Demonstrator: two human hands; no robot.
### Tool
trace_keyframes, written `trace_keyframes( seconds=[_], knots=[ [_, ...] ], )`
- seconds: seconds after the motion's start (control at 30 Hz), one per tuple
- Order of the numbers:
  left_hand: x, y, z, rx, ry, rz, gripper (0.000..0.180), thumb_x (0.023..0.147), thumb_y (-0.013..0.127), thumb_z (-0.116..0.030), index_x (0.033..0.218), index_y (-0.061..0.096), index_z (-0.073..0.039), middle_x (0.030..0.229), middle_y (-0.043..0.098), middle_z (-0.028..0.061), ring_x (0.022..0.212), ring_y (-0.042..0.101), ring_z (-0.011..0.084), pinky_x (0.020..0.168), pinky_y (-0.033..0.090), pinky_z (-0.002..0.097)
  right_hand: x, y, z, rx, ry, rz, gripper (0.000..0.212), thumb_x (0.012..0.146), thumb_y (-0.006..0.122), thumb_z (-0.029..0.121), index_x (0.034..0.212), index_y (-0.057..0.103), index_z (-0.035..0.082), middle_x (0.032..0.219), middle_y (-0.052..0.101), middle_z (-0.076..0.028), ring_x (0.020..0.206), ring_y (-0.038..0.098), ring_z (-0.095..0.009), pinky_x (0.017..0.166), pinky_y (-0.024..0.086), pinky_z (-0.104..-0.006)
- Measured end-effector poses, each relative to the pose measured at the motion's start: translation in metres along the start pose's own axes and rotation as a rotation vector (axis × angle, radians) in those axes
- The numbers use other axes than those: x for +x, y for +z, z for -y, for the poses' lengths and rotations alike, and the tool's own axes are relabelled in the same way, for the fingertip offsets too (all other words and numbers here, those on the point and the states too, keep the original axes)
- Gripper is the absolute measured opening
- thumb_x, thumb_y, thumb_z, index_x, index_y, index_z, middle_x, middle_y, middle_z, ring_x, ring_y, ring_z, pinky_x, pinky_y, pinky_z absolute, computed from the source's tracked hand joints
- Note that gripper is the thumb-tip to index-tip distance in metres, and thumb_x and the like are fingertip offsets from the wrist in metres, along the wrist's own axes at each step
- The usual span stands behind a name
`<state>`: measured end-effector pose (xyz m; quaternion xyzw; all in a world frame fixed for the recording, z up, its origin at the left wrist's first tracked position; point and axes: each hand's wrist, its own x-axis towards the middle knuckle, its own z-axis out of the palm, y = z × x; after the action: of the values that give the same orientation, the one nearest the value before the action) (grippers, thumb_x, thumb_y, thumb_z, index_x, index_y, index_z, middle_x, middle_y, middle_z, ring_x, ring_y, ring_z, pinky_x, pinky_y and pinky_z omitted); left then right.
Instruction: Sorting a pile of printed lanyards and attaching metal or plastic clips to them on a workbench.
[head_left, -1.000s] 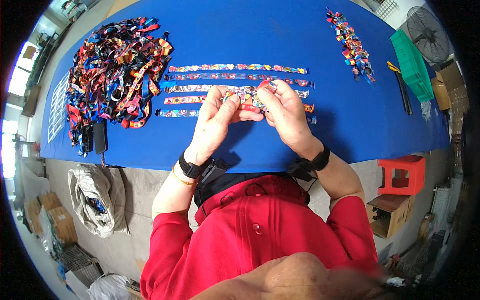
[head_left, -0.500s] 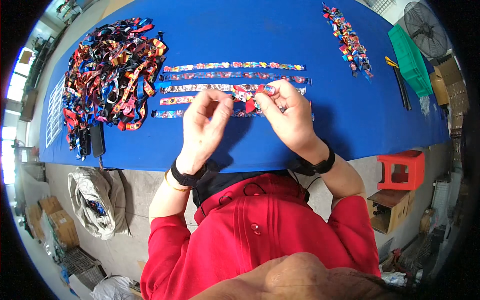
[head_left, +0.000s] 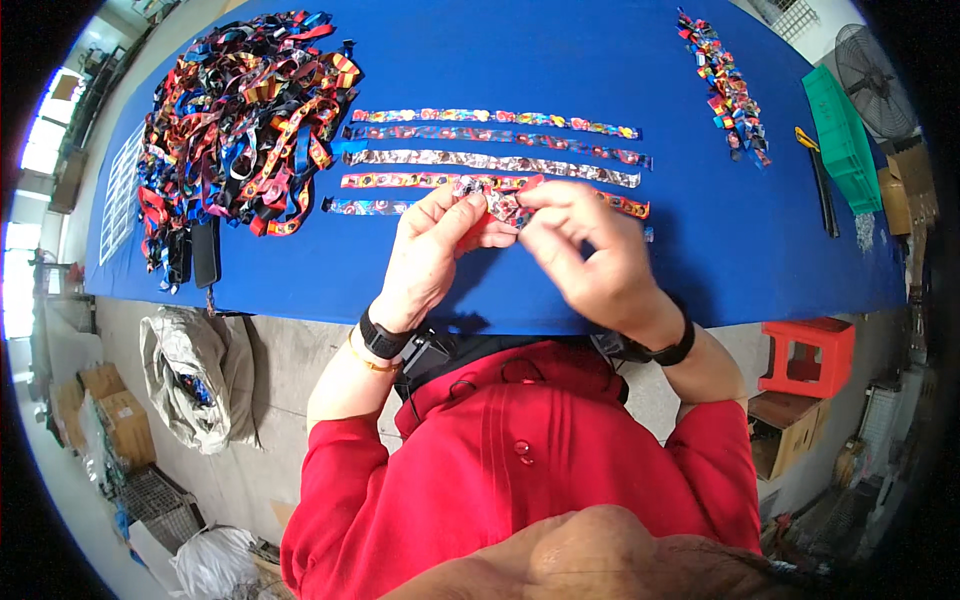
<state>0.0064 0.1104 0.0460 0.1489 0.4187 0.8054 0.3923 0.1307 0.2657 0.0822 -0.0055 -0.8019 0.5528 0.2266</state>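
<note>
Between my hands is a crumpled, printed ribbon strap in red, white and dark colours. My left hand pinches it between thumb and fingers. At its right end, my right hand has bent fingers on the ribbon; the exact grip is partly hidden. Beyond and beneath my hands several printed strips lie roughly parallel: a multicoloured one farthest off, then a blue-and-red one, a grey-white one, a red-and-yellow one, and a blue one nearest, partly covered by my hands.
A large tangled heap of ribbon straps covers the left of the blue table, with a black phone-like object at its near edge. To the right lie a bunch of ribbons, a yellow-and-black tool and a green crate.
My left hand has moved right and closed on the ribbon strap, which my right hand held before. The strap is now bunched between both hands. The whole view has shifted slightly.
</note>
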Motion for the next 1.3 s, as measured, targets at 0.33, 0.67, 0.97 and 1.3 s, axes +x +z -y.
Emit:
trace_keyframes(
  seconds=[0.33, 0.67, 0.97, 1.3],
  knots=[
    [0.004, -0.002, 0.0, 0.171, -0.143, 0.103, 0.022, 0.102, 0.062, -0.022, 0.089, 0.061, -0.004, 0.08, 0.06, -0.0003, 0.072, 0.065, 0.0096, 0.073, 0.06, 0.0287, 0.041, -0.019, -0.019, 0.172, 0.381, 0.274, 0.016, 0.098, 0.066, 0.017, 0.091, 0.067, 0.002, 0.07, 0.062, 0.003, 0.062, 0.053, -0.001, 0.054, 0.041, -0.0203],
    [0.0, -0.009, 0.006, 0.16, -0.204, 0.181, 0.018, 0.098, 0.067, -0.014, 0.107, 0.067, 0.001, 0.094, 0.07, 0.0053, 0.08, 0.07, 0.0138, 0.077, 0.059, 0.0282, 0.035, -0.004, -0.044, 0.248, 0.308, 0.184, 0.012, 0.096, 0.067, 0.011, 0.088, 0.065, 0.002, 0.073, 0.061, 0.003, 0.065, 0.053, -0.001, 0.056, 0.042, -0.0216],
    [-0.014, -0.011, 0.01, 0.197, -0.256, 0.125, 0.015, 0.096, 0.069, -0.011, 0.101, 0.067, 0.002, 0.089, 0.071, 0.0082, 0.079, 0.07, 0.0142, 0.076, 0.059, 0.0283, 0.022, 0.004, -0.054, 0.183, 0.371, 0.23, 0.012, 0.101, 0.063, 0.014, 0.098, 0.063, 0.002, 0.085, 0.062, 0.004, 0.077, 0.055, -0.002, 0.067, 0.047, -0.0208],
    [-0.027, -0.022, 0.019, 0.36, -0.398, -0.006, 0.016, 0.101, 0.061, -0.013, 0.106, 0.064, 0.002, 0.095, 0.072, 0.0111, 0.083, 0.072, 0.0177, 0.079, 0.06, 0.03, -0.005, 0.003, -0.056, 0.176, 0.468, 0.326, 0.011, 0.096, 0.066, 0.007, 0.101, 0.057, 0.002, 0.086, 0.062, 0.0, 0.075, 0.059, -0.005, 0.067, 0.049, -0.0223]
  ],
)
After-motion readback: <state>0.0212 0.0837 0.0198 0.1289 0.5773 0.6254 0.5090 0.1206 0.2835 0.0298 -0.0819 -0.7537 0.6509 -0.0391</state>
